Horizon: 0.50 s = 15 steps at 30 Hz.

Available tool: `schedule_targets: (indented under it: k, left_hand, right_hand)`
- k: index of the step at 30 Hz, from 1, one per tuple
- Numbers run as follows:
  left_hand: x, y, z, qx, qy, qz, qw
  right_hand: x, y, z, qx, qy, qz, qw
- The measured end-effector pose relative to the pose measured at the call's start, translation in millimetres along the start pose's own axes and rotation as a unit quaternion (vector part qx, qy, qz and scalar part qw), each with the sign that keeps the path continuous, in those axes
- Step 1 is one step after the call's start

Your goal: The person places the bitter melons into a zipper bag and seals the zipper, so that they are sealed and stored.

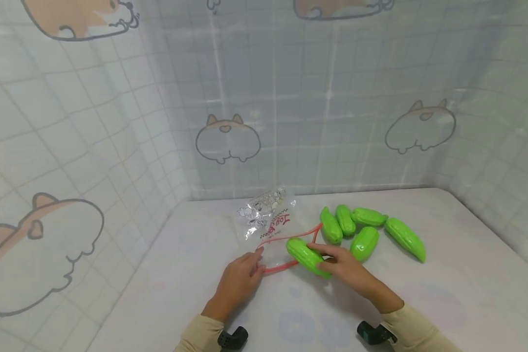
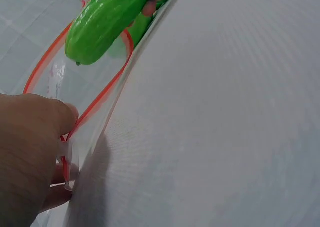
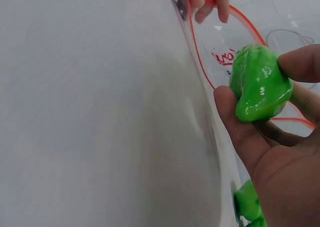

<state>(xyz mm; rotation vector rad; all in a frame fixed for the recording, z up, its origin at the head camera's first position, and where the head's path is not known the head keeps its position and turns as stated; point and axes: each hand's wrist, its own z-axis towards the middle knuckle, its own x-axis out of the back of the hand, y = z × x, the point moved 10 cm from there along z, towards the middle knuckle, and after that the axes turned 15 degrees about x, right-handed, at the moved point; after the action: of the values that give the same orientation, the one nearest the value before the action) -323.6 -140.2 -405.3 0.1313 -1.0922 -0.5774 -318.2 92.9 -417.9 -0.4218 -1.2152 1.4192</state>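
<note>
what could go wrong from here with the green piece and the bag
The green piece might slip from the right grip, its surface looking smooth and glossy. The clear bag might fold or slide, as only the left grip pinches one end of its mouth. The green piece could catch on the red rim, held so close to the opening.

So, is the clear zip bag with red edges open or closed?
The clear zip bag is open: its two red edges stand apart, and the left hand holds one end.
</note>
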Motion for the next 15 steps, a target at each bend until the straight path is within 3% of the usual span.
schedule_targets:
  k: [7,15]
  left_hand:
    - [-3.6,1.5,0.8,0.004,-0.016,0.007,0.9998]
    - [-3.6,0.7,-2.9,0.006,-0.022,0.020,0.9995]
  right_hand:
    - [-1.9,1.0,7.0,-0.007,0.012,-0.023,0.9996]
    - [-2.3,14.6,7.7,-0.067,0.020,-0.030,0.9971]
